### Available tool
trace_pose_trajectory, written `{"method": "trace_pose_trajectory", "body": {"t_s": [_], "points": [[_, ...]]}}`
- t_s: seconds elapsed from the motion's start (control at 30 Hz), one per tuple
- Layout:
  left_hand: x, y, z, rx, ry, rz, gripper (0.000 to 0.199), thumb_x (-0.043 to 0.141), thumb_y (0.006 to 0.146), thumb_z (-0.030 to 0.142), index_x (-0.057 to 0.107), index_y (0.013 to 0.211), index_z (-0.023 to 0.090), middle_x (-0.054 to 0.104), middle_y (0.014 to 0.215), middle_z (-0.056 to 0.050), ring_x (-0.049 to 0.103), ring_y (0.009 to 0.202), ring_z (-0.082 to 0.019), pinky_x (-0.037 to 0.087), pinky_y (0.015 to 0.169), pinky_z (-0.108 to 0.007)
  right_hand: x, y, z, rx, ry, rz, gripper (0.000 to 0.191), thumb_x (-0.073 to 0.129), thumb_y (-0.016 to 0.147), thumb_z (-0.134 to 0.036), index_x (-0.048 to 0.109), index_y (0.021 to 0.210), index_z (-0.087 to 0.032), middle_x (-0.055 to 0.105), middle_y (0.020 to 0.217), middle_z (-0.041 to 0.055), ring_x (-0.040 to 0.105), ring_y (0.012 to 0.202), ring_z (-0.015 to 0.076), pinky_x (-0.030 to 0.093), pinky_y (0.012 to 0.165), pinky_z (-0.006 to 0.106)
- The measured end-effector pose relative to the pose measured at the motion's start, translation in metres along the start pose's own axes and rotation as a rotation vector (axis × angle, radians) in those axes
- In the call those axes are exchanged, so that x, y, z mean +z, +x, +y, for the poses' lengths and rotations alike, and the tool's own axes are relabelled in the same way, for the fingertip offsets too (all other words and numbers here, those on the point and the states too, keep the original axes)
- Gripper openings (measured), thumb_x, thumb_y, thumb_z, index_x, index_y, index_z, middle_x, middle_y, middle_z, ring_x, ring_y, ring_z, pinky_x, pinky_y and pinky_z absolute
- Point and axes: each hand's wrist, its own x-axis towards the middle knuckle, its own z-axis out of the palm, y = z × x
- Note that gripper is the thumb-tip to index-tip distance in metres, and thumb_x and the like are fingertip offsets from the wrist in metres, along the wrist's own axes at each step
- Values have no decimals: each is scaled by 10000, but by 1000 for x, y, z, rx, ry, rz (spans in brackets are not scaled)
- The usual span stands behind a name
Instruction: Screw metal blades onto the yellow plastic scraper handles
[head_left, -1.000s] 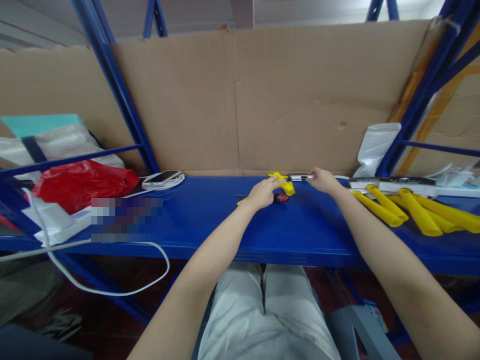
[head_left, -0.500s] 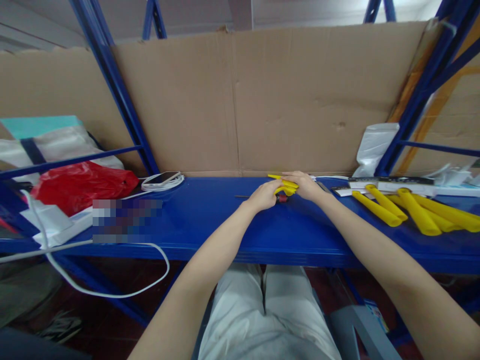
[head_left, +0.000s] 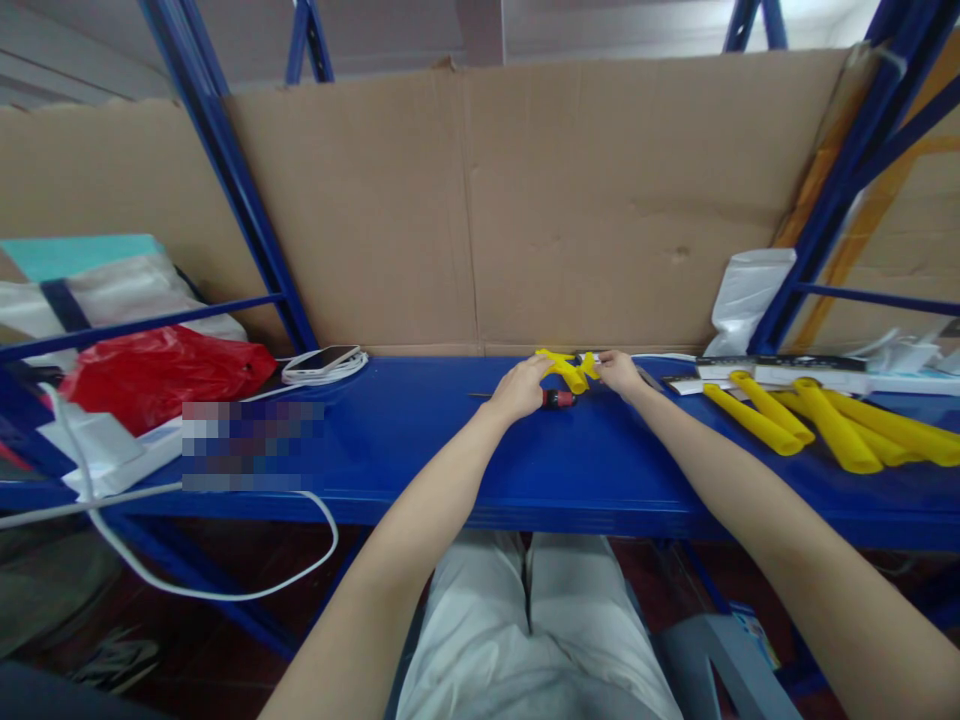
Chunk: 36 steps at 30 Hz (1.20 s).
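Note:
Over the far half of the blue bench, my left hand [head_left: 520, 388] is closed on a bent yellow plastic piece [head_left: 571, 378]. My right hand [head_left: 619, 372], fingers pinched, grips a small yellow piece [head_left: 590, 366] just to the right of it. Whether these two yellow parts are joined, I cannot tell. A screwdriver [head_left: 559, 399] with a red and black handle lies on the bench beneath my left hand, its thin shaft pointing left and partly covered by that hand. Something small and white shows behind my right fingertips.
Several yellow tubes [head_left: 840, 425] lie on the right of the blue bench [head_left: 420, 450], by white boxes [head_left: 784, 374]. On the left are a phone [head_left: 328, 357] on a coiled white cable, a red plastic bag [head_left: 176, 370] and a power strip [head_left: 142, 455]. Cardboard [head_left: 585, 200] closes off the back.
My hands have moved apart, the right one drawing away to the right with a small yellow piece. More of the yellow parts and the screwdriver handle now shows.

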Motion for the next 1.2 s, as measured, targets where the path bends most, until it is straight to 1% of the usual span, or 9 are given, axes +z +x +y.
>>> {"method": "trace_pose_trajectory", "body": {"t_s": [0.1, 0.2, 0.3, 0.4, 0.63, 0.77, 0.97, 1.07, 1.2], "points": [[1, 0, -3, -13, 6, 2, 593, 503, 784, -25, 646, 1299, 231, 595, 1445, -72, 523, 1373, -216, 379, 1189, -440, 7, 0, 0, 1, -38, -2, 323, 579, 892, -145, 631, 1207, -93, 746, 1009, 128, 703, 843, 168, 538, 739, 240], [2, 0, -5, -9, 3, 8, 573, 505, 787, -21, 652, 1286, 220, 599, 1440, -77, 525, 1371, -211, 382, 1189, -425, 8, -4, -2, -65, -196, -76, 336, 545, 926, -188, 637, 1234, -93, 737, 1096, 159, 698, 1015, 216, 529, 860, 281], [4, 1, -6, 8, -6, 13, 581, 510, 781, -23, 648, 1288, 223, 607, 1432, -74, 522, 1373, -207, 386, 1188, -423, 7, -10, -4, -215, -442, -152, 314, 484, 960, -228, 692, 1176, -134, 683, 1265, 173, 622, 1210, 287, 487, 995, 393], [6, 2, -8, 9, -20, 20, 561, 524, 784, -9, 649, 1288, 206, 607, 1430, -87, 523, 1372, -216, 385, 1189, -421, 6, -13, -2, -297, -577, -177, 353, 421, 980, -238, 706, 1182, -189, 627, 1374, 148, 551, 1302, 327, 460, 1029, 506], [7, 3, -9, 36, -60, 32, 532, 542, 788, -3, 669, 1261, 206, 615, 1420, -93, 534, 1364, -230, 384, 1190, -437, 7, -8, 11, -340, -508, -256, 451, 354, 1010, -295, 604, 1383, -248, 583, 1445, 102, 539, 1324, 306, 438, 1065, 505], [6, 2, -7, 35, -55, 27, 539, 536, 788, -12, 666, 1266, 199, 610, 1425, -99, 531, 1367, -231, 384, 1189, -437, 10, 1, 19, -385, -459, -268, 415, 402, 1003, -337, 654, 1327, -276, 620, 1406, 74, 568, 1289, 274, 443, 1067, 443], [5, 2, -5, 26, -48, 25, 513, 541, 796, -15, 671, 1253, 177, 611, 1421, -113, 543, 1354, -225, 378, 1192, -415, 8, 9, 25, -401, -437, -273, 405, 445, 983, -348, 687, 1289, -239, 657, 1352, 91, 607, 1235, 255, 456, 1048, 396], [6, 2, -5, 32, -48, 31, 491, 562, 803, 8, 672, 1246, 188, 624, 1406, -107, 556, 1340, -230, 385, 1186, -427, 4, 4, 22, -392, -478, -256, 403, 460, 971, -352, 692, 1281, -241, 661, 1343, 101, 608, 1237, 270, 468, 1035, 413], [8, 2, -7, 42, -48, 36, 478, 572, 807, 23, 672, 1235, 210, 636, 1391, -87, 566, 1327, -224, 393, 1180, -434, 0, -9, 11, -383, -575, -242, 407, 424, 977, -332, 705, 1250, -225, 644, 1354, 140, 579, 1270, 330, 471, 1017, 506]]}}
